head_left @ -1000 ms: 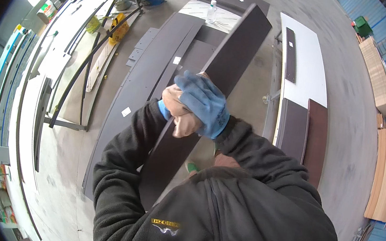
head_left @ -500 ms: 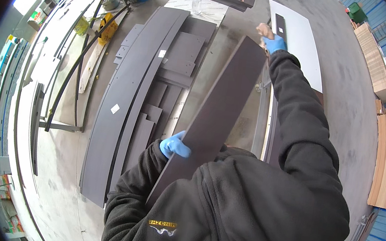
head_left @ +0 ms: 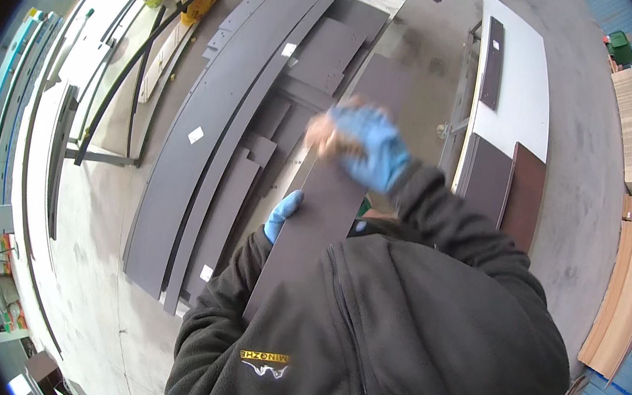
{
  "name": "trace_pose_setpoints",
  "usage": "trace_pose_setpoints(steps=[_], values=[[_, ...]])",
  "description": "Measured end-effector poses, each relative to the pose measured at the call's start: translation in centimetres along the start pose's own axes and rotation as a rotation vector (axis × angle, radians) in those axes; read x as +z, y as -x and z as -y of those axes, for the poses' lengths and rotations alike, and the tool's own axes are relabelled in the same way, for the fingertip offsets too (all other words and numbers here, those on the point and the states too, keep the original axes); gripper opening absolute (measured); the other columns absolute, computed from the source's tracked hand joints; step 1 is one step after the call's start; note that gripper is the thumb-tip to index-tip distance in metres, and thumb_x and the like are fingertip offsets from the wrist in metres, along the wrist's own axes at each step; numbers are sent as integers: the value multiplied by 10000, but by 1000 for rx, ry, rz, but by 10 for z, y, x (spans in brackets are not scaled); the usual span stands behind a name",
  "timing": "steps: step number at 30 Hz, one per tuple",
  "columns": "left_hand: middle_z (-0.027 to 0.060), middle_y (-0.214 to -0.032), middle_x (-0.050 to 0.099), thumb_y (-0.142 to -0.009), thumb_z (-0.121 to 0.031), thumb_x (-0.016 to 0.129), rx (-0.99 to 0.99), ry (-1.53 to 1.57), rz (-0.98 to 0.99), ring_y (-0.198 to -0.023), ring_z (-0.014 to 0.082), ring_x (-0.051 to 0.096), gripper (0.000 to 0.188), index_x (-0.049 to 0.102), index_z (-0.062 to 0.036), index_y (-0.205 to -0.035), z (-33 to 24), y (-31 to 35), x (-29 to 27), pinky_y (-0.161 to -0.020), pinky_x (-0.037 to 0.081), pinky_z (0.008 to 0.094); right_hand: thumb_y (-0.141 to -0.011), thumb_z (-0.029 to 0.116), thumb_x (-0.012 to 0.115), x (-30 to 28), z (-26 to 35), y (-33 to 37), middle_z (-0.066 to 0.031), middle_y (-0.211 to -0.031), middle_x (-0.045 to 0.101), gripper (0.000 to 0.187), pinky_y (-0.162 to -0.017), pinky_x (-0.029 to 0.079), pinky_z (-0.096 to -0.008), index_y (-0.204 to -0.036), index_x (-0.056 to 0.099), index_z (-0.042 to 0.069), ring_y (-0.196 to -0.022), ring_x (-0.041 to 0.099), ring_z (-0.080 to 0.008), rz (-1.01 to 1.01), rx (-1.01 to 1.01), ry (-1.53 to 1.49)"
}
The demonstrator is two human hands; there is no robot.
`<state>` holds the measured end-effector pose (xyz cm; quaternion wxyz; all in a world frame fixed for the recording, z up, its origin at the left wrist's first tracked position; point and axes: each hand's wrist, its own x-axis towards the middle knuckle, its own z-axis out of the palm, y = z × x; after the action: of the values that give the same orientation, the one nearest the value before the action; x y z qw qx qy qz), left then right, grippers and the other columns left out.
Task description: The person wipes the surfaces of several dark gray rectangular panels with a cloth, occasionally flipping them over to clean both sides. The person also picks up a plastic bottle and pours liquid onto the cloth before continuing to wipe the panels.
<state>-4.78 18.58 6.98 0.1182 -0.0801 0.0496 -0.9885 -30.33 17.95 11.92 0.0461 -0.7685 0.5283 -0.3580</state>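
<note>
That long dark panel [head_left: 312,229] is looking stiff, thin and awkward more than heavy, leaning against the person's chest. Left hand [head_left: 282,214] is gripping its left edge, fingers wrapped; right hand [head_left: 365,148] is blurred on top, so can't tell its grip. Best held by both long edges.

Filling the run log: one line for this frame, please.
left hand: grips dark panel edge | right hand: blurred, over panel's upper part | surroundings: dark panels on floor, white table

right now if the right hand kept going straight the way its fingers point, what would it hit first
The right hand is motion-blurred, its fingers aimed up and left over the dark panel it holds. Going on, it would probably meet the dark boards on the floor first, though depth is unclear.
</note>
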Motion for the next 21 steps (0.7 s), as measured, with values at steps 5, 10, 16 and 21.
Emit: trace_pose_setpoints(steps=[5, 10, 16, 21], values=[[253, -1533, 520, -1006, -370, 628, -44, -38, 50, -1401, 375, 523, 683, 452, 39, -1524, -3, 16, -7, -1208, 380, 543, -965, 227, 670, -43, -148, -42, -195, -1229, 720, 308, -995, 532, -397, -1247, 696, 105, -1183, 670, -347, -62, 342, -184], [271, -1613, 404, -1021, -509, 582, 35, -95, 26, -1418, 458, 478, 802, 353, 8, -1591, -10, 17, -1, -1196, 353, 628, -991, 299, 640, -70, -179, -47, -195, -1102, 751, 436, -868, 598, -393, -1377, 646, 96, -915, 768, -313, -184, 963, -11], [260, -1592, 421, -1060, -557, 462, 150, -179, -15, -1409, 457, 493, 781, 322, -14, -1602, -19, 6, 7, -1213, 320, 641, -783, 54, 739, -5, -6, -25, -187, -1466, 602, 680, -1165, 442, -408, -1447, 594, 55, -1305, 611, -338, 43, 129, 123], [249, -1441, 588, -1067, -526, 481, 91, -218, -217, -1333, 395, 579, 697, 474, 22, -1498, -22, 16, 1, -1177, 405, 591, -819, 178, 743, 10, -3, -24, -176, -1280, 681, 494, -1072, 476, -430, -1287, 651, 53, -1200, 642, -333, 22, 153, 149]])
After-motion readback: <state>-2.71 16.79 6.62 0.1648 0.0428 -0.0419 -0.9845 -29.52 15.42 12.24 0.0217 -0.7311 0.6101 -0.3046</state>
